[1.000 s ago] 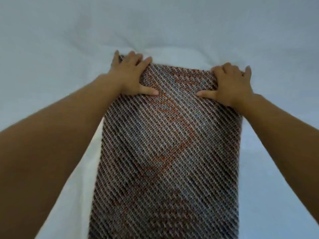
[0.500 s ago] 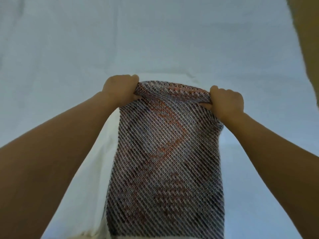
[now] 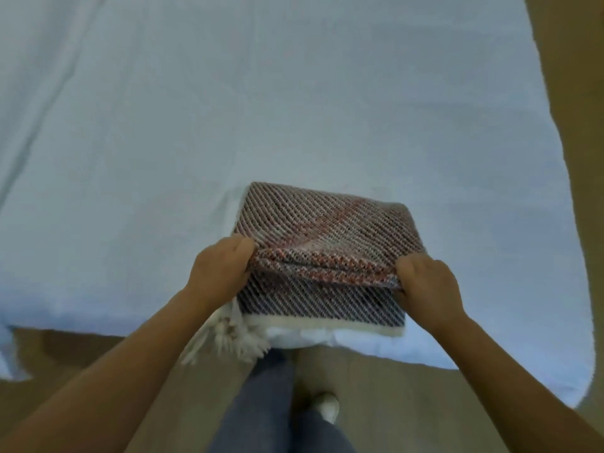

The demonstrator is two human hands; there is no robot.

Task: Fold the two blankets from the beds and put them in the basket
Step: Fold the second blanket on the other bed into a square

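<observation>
A woven blanket [image 3: 322,230] with dark, white and red diagonal stripes lies folded over on itself at the near edge of the bed. Its top flap is doubled back toward me, and white fringe [image 3: 228,338] hangs off the bed's edge at the lower left. My left hand [image 3: 219,273] grips the left end of the folded-over edge. My right hand [image 3: 428,286] grips the right end of that same edge. No basket and no second blanket are in view.
The bed [image 3: 228,109] under a pale blue-white sheet fills most of the view. Wooden floor [image 3: 572,93] runs along its right side and in front of it. My legs in grey trousers and one light shoe [image 3: 327,407] stand at the bed's near edge.
Both hands closed on the blanket's far edge, lifted it and drew it back toward me, so the long strip is now folded in half near the bed's edge.
</observation>
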